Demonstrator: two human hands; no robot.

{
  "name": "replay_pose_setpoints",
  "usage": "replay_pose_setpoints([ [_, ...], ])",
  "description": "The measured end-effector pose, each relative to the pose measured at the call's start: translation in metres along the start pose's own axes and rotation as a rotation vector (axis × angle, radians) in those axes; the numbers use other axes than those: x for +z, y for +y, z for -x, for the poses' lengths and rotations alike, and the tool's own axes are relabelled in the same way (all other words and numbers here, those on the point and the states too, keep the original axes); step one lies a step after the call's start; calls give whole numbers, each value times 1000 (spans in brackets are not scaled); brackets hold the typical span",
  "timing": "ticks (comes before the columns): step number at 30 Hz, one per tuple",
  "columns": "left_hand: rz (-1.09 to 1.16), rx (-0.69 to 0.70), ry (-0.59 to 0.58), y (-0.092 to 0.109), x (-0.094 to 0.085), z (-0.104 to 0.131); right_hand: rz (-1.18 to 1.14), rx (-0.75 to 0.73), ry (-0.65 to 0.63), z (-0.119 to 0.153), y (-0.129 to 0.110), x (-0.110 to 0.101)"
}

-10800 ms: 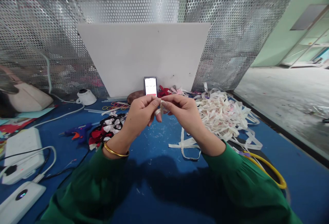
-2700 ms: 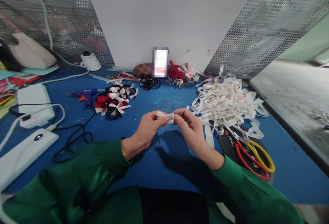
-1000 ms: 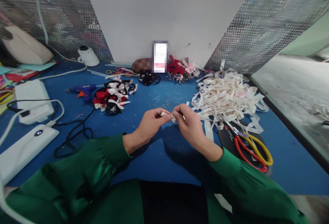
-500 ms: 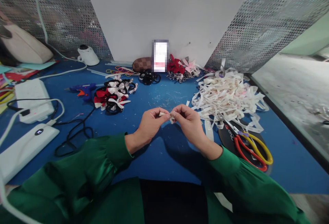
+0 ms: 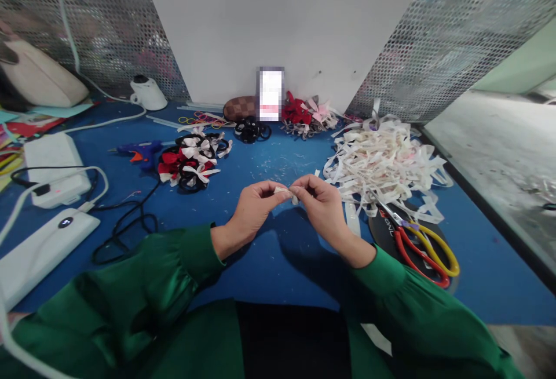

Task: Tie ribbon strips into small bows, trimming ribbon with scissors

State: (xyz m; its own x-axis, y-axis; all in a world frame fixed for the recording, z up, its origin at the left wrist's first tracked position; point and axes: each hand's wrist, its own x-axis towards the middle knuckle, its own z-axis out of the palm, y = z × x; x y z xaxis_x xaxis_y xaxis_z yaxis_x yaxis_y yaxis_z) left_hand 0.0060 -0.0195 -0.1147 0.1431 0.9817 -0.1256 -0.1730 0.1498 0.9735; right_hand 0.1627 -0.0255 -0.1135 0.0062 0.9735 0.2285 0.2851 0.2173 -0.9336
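Observation:
Fingertip to fingertip, my left hand [image 5: 255, 205] and my right hand [image 5: 322, 205] pinch a small piece of white ribbon [image 5: 282, 190] above the middle of the blue table. Much of the ribbon is hidden behind the fingers; a short end shows under the right thumb. To the right of my right hand lies a heaped pile of white ribbon strips [image 5: 386, 159]. Scissors [image 5: 423, 246] with one red and one yellow handle rest below that pile on a dark oval card. Left of my hands are hair ties with red and white bows [image 5: 191, 159].
A blue hot glue gun [image 5: 141, 150] lies at the left, its black cord looping below. White power strips [image 5: 56, 170] and cables take up the left edge. A phone [image 5: 270, 94] stands against the back panel, between a checkered case [image 5: 240, 108] and red and pink bows [image 5: 308, 111].
The fingers have shifted slightly on the ribbon, and its loose end under the right thumb looks shorter. Both hands stay in nearly the same place.

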Motion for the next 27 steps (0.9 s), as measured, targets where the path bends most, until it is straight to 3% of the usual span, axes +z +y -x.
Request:
replay_pose_setpoints([
  [6, -7, 45, 95, -1, -3, -3, 24, -52, 82, -1, -2, -1],
  [13, -66, 78, 84, -3, -5, -3, 85, -200, 15, 0, -1, 0],
  [27, -108, 90, 56, -7, -6, -4, 8, -20, -15, -1, 2, 1],
])
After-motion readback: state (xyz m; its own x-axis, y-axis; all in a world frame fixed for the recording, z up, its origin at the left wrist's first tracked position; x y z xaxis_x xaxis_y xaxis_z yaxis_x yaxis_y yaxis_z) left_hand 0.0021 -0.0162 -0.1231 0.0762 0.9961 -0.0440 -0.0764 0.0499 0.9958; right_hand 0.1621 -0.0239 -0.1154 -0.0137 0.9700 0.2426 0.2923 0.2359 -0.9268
